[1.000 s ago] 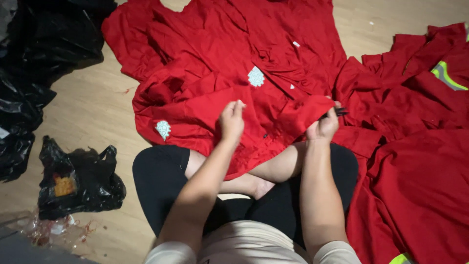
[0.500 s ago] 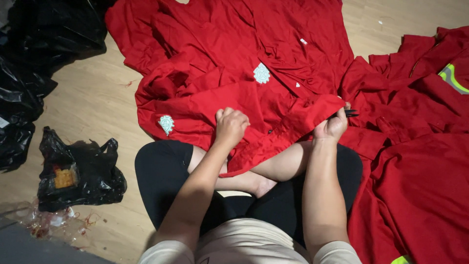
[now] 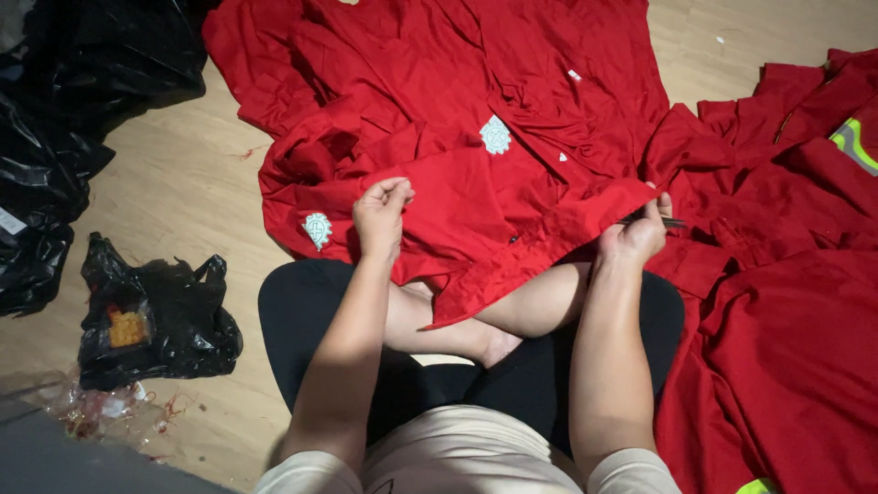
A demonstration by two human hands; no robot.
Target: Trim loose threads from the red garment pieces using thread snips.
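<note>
A red shirt (image 3: 457,119) with pale round badges (image 3: 495,134) lies spread on the wooden floor and over my crossed legs. My left hand (image 3: 382,215) pinches a fold of the red cloth near its lower hem. My right hand (image 3: 636,236) grips the shirt's edge further right, and a thin dark tool, possibly small scissors (image 3: 672,222), pokes out beside its fingers. The cloth is stretched between both hands.
More red garments (image 3: 786,302) with a yellow reflective stripe (image 3: 851,142) are piled at the right. Black plastic bags (image 3: 151,316) sit at the left, one with an orange item inside. Thread scraps and clear plastic litter the floor at bottom left (image 3: 91,412).
Both hands have shifted along the shirt's hem, the left hand drawing back toward me and leftward. The cloth between them is pulled tauter.
</note>
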